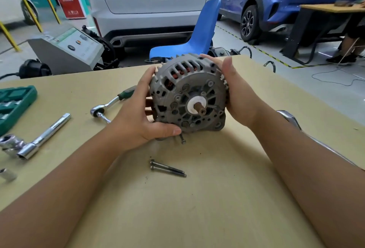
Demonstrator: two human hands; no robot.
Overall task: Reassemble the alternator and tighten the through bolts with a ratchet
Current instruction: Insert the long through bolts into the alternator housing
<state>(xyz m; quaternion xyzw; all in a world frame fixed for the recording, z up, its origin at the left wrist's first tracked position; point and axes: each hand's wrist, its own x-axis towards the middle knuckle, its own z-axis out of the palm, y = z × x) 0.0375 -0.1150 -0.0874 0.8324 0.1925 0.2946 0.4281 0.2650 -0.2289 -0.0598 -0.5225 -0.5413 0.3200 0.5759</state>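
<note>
Bare table [197,208] lay open near the person. The alternator [187,97] stood mid-table, clasped by the left hand [138,117] and right hand [237,93]; two through bolts [167,168] lay nearby, ratchet [110,103] leftward.

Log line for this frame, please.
left hand + right hand: grip alternator | bolts: loose on table | ratchet: idle, left of alternator

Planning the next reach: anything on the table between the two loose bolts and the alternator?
Head view: one short bolt lies just under the alternator, by the left hand thumb. Otherwise bare tabletop down to the loose bolt pair.
</note>
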